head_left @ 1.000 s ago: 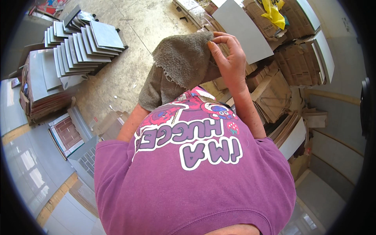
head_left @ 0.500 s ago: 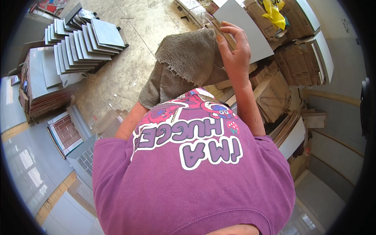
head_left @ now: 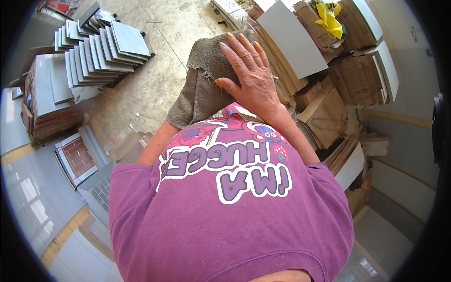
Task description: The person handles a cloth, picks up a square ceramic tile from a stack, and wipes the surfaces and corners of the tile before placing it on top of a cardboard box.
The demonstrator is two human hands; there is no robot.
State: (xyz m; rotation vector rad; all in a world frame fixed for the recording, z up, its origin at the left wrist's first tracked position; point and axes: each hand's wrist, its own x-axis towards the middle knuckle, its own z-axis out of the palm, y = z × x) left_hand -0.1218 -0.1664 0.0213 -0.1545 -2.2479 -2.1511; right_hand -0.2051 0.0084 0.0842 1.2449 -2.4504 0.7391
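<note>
Right hand pose: the right hand (head_left: pixel 253 85) is laid palm down over the cloth (head_left: pixel 199 54), its back facing the camera; the fingers (head_left: pixel 240 52) are extended and slightly spread, pointing up and left.
Right thumb: held out from the fingers toward the left, its tip over the cloth.
Right forearm: the right forearm (head_left: pixel 299 135) runs from the lower right up and inward to the wrist.
Right grip: flat and unclenched; no grasp shows.
Left forearm: the left forearm (head_left: pixel 159 143) angles up and inward and passes into the cloth near the wrist.
Left grip: the left hand is hidden beneath the cloth; whether it is clenched or relaxed cannot be told.
Cloth location: in front of the chest, above the hem of the purple shirt (head_left: pixel 235 230), draped around the left hand and partly under the right.
Cloth appearance: grey-brown, with a coarse, towel-like pile; folded in layers, with a ragged, frayed edge and loose threads across the middle.
Surroundings: fanned grey tiles (head_left: pixel 101 54) at upper left; a yellow bag (head_left: pixel 329 21) at upper right.
</note>
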